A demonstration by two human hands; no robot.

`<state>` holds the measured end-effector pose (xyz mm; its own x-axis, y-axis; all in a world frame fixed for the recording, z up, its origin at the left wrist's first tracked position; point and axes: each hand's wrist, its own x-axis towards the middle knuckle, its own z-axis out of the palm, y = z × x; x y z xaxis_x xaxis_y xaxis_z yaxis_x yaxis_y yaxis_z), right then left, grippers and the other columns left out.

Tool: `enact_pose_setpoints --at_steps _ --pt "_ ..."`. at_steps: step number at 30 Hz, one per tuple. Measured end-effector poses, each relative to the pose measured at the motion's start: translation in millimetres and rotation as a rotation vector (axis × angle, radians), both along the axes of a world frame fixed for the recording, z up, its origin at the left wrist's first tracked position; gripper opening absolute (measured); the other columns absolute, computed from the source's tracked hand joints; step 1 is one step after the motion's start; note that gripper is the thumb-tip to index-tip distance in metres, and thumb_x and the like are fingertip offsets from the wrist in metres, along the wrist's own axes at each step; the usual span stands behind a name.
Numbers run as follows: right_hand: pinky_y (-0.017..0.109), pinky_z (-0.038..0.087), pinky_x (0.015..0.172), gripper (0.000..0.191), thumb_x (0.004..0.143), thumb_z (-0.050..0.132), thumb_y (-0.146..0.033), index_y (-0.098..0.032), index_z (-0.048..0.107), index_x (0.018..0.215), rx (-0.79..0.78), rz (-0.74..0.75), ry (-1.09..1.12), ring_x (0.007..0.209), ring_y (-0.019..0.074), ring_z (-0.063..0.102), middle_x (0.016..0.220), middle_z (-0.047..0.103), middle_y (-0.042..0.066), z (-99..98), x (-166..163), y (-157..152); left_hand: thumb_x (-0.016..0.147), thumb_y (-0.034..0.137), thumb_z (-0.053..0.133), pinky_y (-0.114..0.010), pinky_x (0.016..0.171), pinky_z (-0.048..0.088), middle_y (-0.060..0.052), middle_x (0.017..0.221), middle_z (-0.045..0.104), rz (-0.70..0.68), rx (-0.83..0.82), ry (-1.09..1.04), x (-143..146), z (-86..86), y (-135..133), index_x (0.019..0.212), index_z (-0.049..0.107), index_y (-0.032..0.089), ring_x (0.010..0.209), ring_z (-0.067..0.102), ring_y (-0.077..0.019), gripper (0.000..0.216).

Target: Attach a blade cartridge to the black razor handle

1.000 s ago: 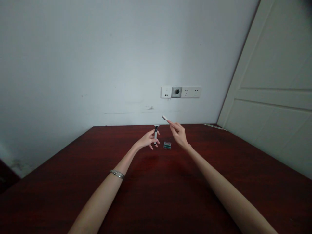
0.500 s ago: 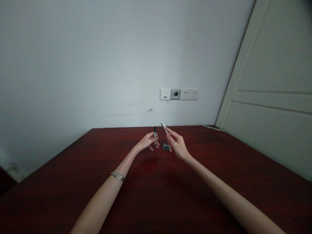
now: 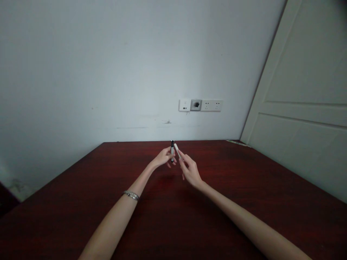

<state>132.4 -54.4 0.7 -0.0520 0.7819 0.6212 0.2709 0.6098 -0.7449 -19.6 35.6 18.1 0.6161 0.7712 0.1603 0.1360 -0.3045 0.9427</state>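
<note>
My left hand (image 3: pixel 164 157) is closed around the handle of a razor (image 3: pixel 172 151). The razor stands upright, its T-shaped head at the top and its handle grey and black. Just to its right, my right hand (image 3: pixel 191 171) pinches a slim white stick-like tool (image 3: pixel 176 148) that leans up to the left. The tool's tip is close beside the razor's neck; whether they touch, I cannot tell. What kind of tool it is does not show clearly. A small clear box seen earlier is now hidden behind my right hand.
Both arms reach over a dark red wooden table (image 3: pixel 114 169). Its far edge meets a pale wall (image 3: pixel 121 72) with sockets and switches (image 3: pixel 211 105). A white panelled door (image 3: pixel 303 94) stands on the right. A flat strip (image 3: pixel 238 143) lies at the table's far right corner.
My right hand has moved left and slightly down, bringing the white tool next to the razor and covering the small clear box. My left hand holds the razor almost still.
</note>
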Motion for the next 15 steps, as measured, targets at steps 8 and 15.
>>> enact_pose_setpoints --at_steps 8,15 --pt "0.019 0.041 0.041 0.044 0.091 0.038 -0.033 -0.029 0.043 0.135 0.086 -0.066 -0.004 0.052 0.0078 0.046 0.08 0.046 0.001 11.2 -8 10 0.077 0.035 0.059 -0.022 0.04 0.05 -0.006 0.07 0.063 -0.028 0.007 0.002 0 2.7 -2 0.095 0.046 0.015 0.061 0.065 -0.0176 0.03" --pt "0.02 0.043 0.045 0.045 0.091 0.038 -0.032 -0.027 0.043 0.135 0.1 -0.094 -0.025 0.056 0.0095 0.048 0.08 0.048 0.002 5.1 -8 7 0.077 0.035 0.058 -0.022 0.041 0.05 -0.006 0.071 0.063 -0.02 -0.008 -0.008 -2 0.0 1 0.096 0.045 0.015 0.061 0.065 -0.0171 0.03"
